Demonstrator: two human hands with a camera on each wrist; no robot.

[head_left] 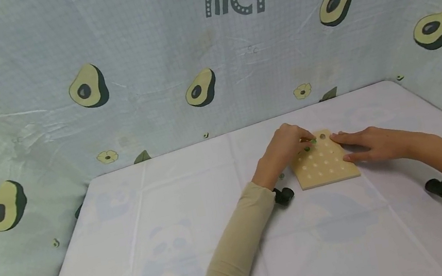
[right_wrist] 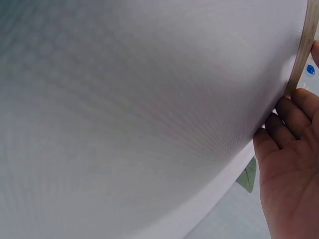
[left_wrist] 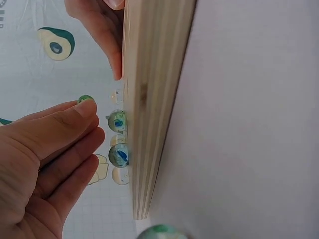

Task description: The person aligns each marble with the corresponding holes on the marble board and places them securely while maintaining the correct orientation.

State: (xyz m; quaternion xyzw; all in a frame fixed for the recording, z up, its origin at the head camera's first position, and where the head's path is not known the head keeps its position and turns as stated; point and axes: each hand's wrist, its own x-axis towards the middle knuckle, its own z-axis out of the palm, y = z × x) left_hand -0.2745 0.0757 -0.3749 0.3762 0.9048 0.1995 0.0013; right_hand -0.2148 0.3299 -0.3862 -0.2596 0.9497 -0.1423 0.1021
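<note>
In the head view, a square wooden board [head_left: 309, 183] with rows of round pale hollows lies on the table. My left hand [head_left: 282, 149] is over its far left part and pinches a green glass marble [left_wrist: 85, 98] between thumb and fingertip, a little off the board's face. Two clear marbles with blue-green swirls, one blue marble [left_wrist: 118, 155] and one greener marble [left_wrist: 117, 121], sit on the board. My right hand [head_left: 375, 144] lies at the board's right side, fingers extended, with fingertips [right_wrist: 286, 107] touching its edge.
A loose green marble [left_wrist: 162, 233] lies on the white table [head_left: 169, 246], left of the board. Black wrist cameras [head_left: 283, 196] sit under both wrists. A curtain [head_left: 137, 64] printed with avocados hangs behind the table's far edge.
</note>
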